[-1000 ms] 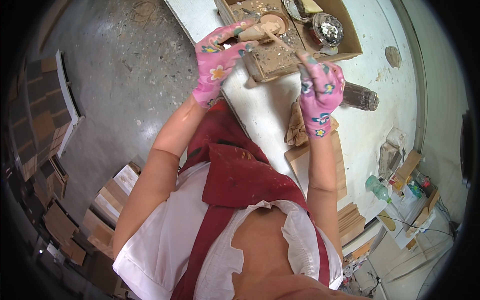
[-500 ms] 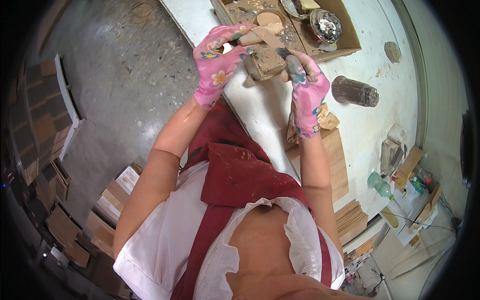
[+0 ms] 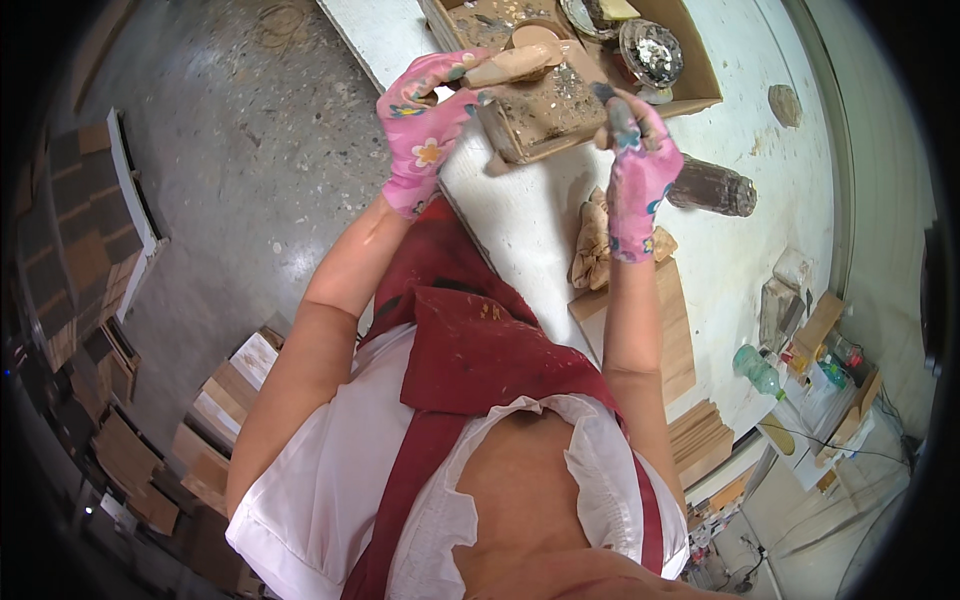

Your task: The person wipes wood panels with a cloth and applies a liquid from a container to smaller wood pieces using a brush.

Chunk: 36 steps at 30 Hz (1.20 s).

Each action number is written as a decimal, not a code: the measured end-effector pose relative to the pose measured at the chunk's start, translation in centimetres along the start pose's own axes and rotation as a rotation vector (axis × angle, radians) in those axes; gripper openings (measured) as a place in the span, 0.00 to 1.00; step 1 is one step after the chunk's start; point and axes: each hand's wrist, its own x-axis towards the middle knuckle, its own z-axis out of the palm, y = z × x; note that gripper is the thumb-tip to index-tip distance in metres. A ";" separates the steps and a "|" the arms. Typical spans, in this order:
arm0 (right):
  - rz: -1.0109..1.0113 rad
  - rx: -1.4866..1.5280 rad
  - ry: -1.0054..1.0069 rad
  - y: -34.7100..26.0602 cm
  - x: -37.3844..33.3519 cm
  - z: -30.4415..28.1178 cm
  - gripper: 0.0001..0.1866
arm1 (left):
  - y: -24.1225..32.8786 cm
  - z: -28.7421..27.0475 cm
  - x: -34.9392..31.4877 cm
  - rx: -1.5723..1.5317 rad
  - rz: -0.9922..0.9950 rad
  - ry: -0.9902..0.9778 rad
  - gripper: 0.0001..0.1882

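My left hand [image 3: 428,135], in a pink flowered glove, grips the near end of a long tan piece [image 3: 515,64] that looks smeared with paste; its exact kind I cannot make out. Closed around a putty knife, my right hand [image 3: 640,165] wears a matching glove stained grey at the fingers. The knife's tan-coated blade [image 3: 580,66] is blurred and points toward the piece's far end. Below both lies a stained shallow cardboard tray [image 3: 530,151] with crumbs on it. A round container of tan paste [image 3: 535,33] is partly hidden behind the piece.
A larger cardboard box [image 3: 700,98] holds a crusted tin [image 3: 652,52]. On the white table [image 3: 530,230] lie a dark crusted cup [image 3: 715,187], crumpled brown paper [image 3: 592,245], wooden boards [image 3: 675,330] and a green bottle [image 3: 757,370]. Stacked wooden pieces [image 3: 95,245] stand left on the floor.
My right hand has moved right, drawing the putty knife's blade off toward the piece's far end. My left hand has shifted slightly left, and the tan piece shows more fully.
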 end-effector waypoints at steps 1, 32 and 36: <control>-0.028 -0.163 0.002 -0.4 0.8 -0.1 0.11 | 0.1 0.0 0.1 -0.014 -0.001 0.011 0.17; 0.006 -0.087 -0.013 -0.6 1.3 1.5 0.10 | 0.2 2.3 1.8 -0.129 -0.016 -0.020 0.18; 0.009 0.020 0.046 -1.1 0.7 1.3 0.11 | 0.0 2.4 1.8 -0.107 0.011 -0.018 0.17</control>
